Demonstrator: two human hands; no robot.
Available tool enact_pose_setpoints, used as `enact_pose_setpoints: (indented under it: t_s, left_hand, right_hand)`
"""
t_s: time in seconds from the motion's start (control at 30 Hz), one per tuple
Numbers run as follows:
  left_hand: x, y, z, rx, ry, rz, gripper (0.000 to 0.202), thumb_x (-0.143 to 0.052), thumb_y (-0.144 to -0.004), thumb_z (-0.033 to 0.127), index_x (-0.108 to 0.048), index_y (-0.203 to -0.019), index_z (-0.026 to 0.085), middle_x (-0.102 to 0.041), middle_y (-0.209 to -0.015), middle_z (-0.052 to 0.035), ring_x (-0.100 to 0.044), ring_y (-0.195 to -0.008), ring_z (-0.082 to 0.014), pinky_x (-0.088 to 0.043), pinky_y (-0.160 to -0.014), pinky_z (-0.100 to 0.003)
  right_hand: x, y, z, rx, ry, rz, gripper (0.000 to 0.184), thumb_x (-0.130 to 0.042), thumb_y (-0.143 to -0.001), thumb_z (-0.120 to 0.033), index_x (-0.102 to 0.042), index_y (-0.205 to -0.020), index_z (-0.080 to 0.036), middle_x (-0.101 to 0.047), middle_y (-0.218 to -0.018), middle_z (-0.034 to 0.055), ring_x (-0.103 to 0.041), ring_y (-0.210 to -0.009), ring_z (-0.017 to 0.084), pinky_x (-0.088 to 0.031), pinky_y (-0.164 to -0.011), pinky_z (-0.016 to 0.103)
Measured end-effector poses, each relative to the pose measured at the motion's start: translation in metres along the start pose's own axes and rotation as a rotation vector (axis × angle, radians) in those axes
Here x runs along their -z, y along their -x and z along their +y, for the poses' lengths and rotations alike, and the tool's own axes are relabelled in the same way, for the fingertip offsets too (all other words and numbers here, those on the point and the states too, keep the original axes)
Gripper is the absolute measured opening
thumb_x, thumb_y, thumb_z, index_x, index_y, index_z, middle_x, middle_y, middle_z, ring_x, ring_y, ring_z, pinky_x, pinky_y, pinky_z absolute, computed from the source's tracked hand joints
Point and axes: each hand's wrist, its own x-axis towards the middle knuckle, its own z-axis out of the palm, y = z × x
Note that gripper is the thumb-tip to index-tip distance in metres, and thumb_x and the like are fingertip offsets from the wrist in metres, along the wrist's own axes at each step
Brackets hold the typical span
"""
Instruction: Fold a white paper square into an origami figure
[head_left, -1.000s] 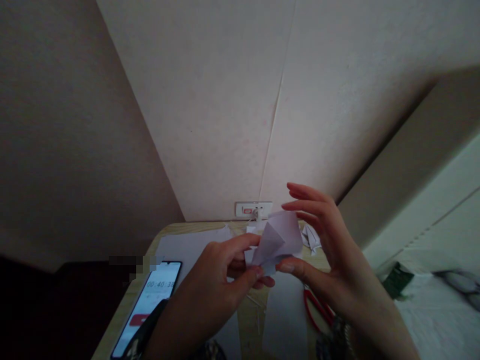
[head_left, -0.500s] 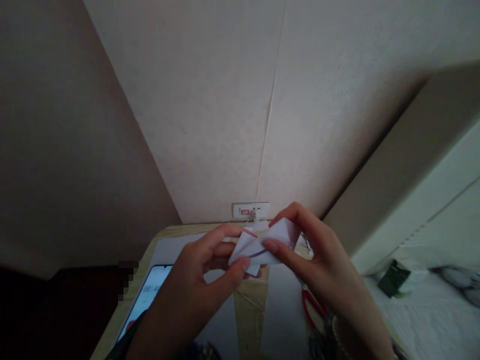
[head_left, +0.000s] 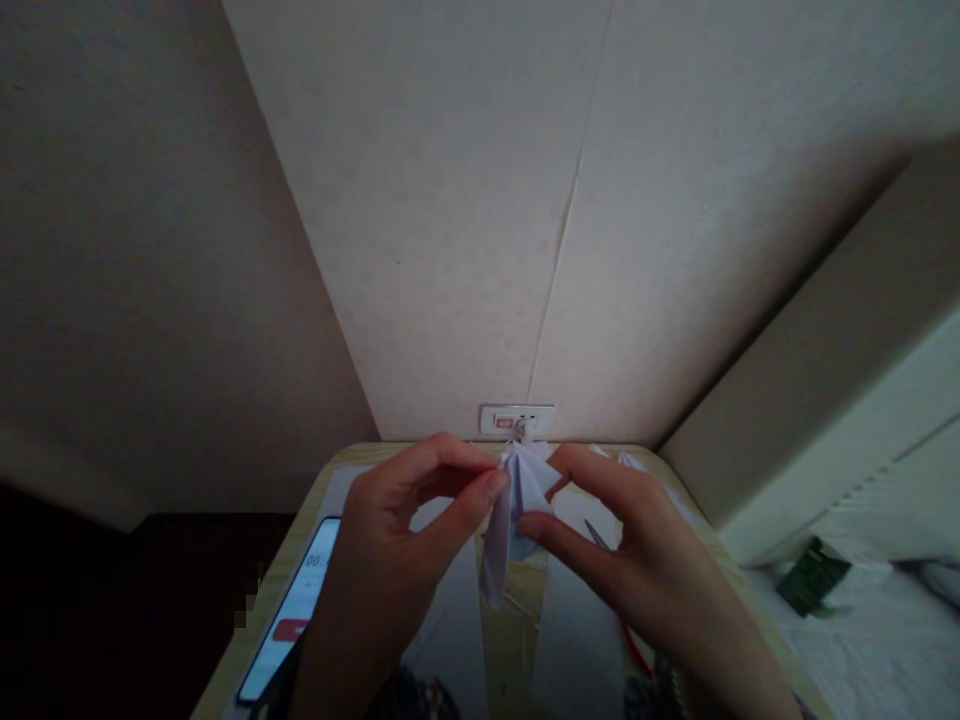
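A small piece of folded white paper (head_left: 523, 490) is held up over the table, its pleats and pointed flaps turned upright. My left hand (head_left: 420, 530) pinches its upper left edge between thumb and forefinger. From the other side, my right hand (head_left: 622, 530) grips the lower right part, the thumb on the near face and the fingers behind, partly hidden. Below the hands, sheets of white paper (head_left: 577, 610) lie on the wooden table (head_left: 504, 655). Scissors (head_left: 596, 535) with red handles rest under my right hand, mostly covered by it.
A phone (head_left: 289, 625) with a lit screen lies at the table's left, partly behind my left forearm. On the wall behind is a socket (head_left: 517, 420) with a plug in it. A green packet (head_left: 814, 577) lies on a white surface at the right.
The folded paper has turned from lying sideways to upright, its flaps fanned. My left hand's pinch has moved up to its top edge. The view has shifted slightly.
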Motion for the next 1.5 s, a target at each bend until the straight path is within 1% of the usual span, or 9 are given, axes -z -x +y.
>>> enact_pose_setpoints:
  t_s: [0.13, 0.33, 0.43, 0.57, 0.7, 0.9, 1.07, 1.2, 1.5]
  left_hand:
    - [0.001, 0.0, 0.0, 0.037, 0.015, -0.018, 0.016, -0.077, -0.075, 0.014, -0.076, -0.064, 0.025, -0.075, -0.062, 0.0073, -0.071, -0.065, -0.0115, -0.054, -0.065, -0.017]
    - [0.013, -0.006, 0.0, 0.05, -0.031, -0.221, 0.016, -0.079, -0.076, 0.014, -0.077, -0.064, 0.024, -0.074, -0.062, 0.0056, -0.069, -0.061, -0.0109, -0.052, -0.059, -0.015]
    - [0.015, -0.009, -0.003, 0.106, 0.042, -0.28, 0.018, -0.081, -0.074, 0.011, -0.078, -0.063, 0.024, -0.074, -0.063, 0.0058, -0.068, -0.062, -0.0098, -0.053, -0.062, -0.014]
    - [0.012, -0.012, -0.01, 0.225, 0.288, -0.39, 0.019, -0.085, -0.07, 0.008, -0.08, -0.065, 0.025, -0.075, -0.065, 0.0068, -0.067, -0.064, -0.0082, -0.052, -0.063, -0.014]
    - [0.007, -0.012, -0.011, 0.315, 0.408, -0.416, 0.014, -0.09, -0.071, 0.014, -0.081, -0.067, 0.024, -0.075, -0.066, 0.0076, -0.065, -0.062, -0.0057, -0.05, -0.061, -0.011]
    - [0.002, -0.005, 0.001, 0.417, 0.401, -0.36, 0.019, -0.096, -0.063, 0.016, -0.078, -0.062, 0.021, -0.073, -0.063, 0.0063, -0.064, -0.063, -0.0058, -0.049, -0.062, -0.011]
    - [-0.003, -0.001, 0.005, 0.362, 0.371, -0.254, 0.02, -0.088, -0.065, 0.009, -0.075, -0.057, 0.021, -0.07, -0.06, 0.0068, -0.061, -0.06, -0.0059, -0.048, -0.059, -0.012]
    - [-0.007, 0.001, 0.004, 0.323, 0.319, -0.202, 0.02, -0.086, -0.064, 0.01, -0.073, -0.054, 0.021, -0.069, -0.058, 0.0058, -0.06, -0.059, -0.0076, -0.047, -0.059, -0.015]
    - [-0.008, 0.001, 0.001, 0.269, 0.275, -0.198, 0.021, -0.08, -0.069, 0.012, -0.068, -0.054, 0.022, -0.068, -0.059, 0.0055, -0.059, -0.056, -0.0091, -0.047, -0.056, -0.017]
  right_hand:
    - [0.002, 0.0, -0.002, 0.086, 0.046, 0.009, 0.038, -0.062, -0.101, -0.043, -0.065, -0.07, -0.022, -0.076, -0.071, -0.0001, -0.074, -0.065, 0.018, -0.055, -0.06, 0.026]
    - [0.004, 0.003, -0.004, 0.134, 0.063, 0.002, 0.058, -0.042, -0.106, -0.059, -0.065, -0.068, -0.022, -0.073, -0.066, 0.0006, -0.072, -0.061, 0.016, -0.052, -0.056, 0.025]
    - [0.006, 0.004, -0.006, 0.132, 0.047, -0.037, 0.062, -0.037, -0.107, -0.059, -0.066, -0.068, -0.021, -0.072, -0.065, 0.0009, -0.07, -0.061, 0.015, -0.05, -0.056, 0.025]
    - [0.007, 0.003, -0.009, 0.138, 0.018, -0.068, 0.059, -0.041, -0.109, -0.053, -0.063, -0.065, -0.02, -0.067, -0.062, -0.001, -0.066, -0.06, 0.013, -0.048, -0.056, 0.023]
    - [0.009, 0.002, -0.01, 0.144, 0.005, -0.08, 0.058, -0.044, -0.109, -0.049, -0.059, -0.062, -0.019, -0.06, -0.057, -0.004, -0.058, -0.053, 0.009, -0.044, -0.053, 0.02]
    - [0.012, 0.005, -0.011, 0.131, 0.016, -0.084, 0.057, -0.048, -0.109, -0.045, -0.059, -0.061, -0.018, -0.055, -0.054, -0.0054, -0.052, -0.05, 0.006, -0.039, -0.05, 0.018]
    - [0.01, 0.005, -0.013, 0.134, -0.007, -0.065, 0.053, -0.049, -0.109, -0.043, -0.061, -0.063, -0.019, -0.06, -0.058, -0.0041, -0.057, -0.056, 0.009, -0.043, -0.055, 0.02]
    - [0.01, 0.005, -0.014, 0.108, 0.021, -0.054, 0.057, -0.047, -0.109, -0.045, -0.058, -0.06, -0.019, -0.057, -0.055, -0.0043, -0.054, -0.052, 0.009, -0.042, -0.051, 0.021]
    - [0.011, 0.005, -0.014, 0.121, 0.044, -0.04, 0.059, -0.047, -0.109, -0.045, -0.057, -0.058, -0.018, -0.054, -0.054, -0.0046, -0.051, -0.049, 0.007, -0.04, -0.049, 0.02]
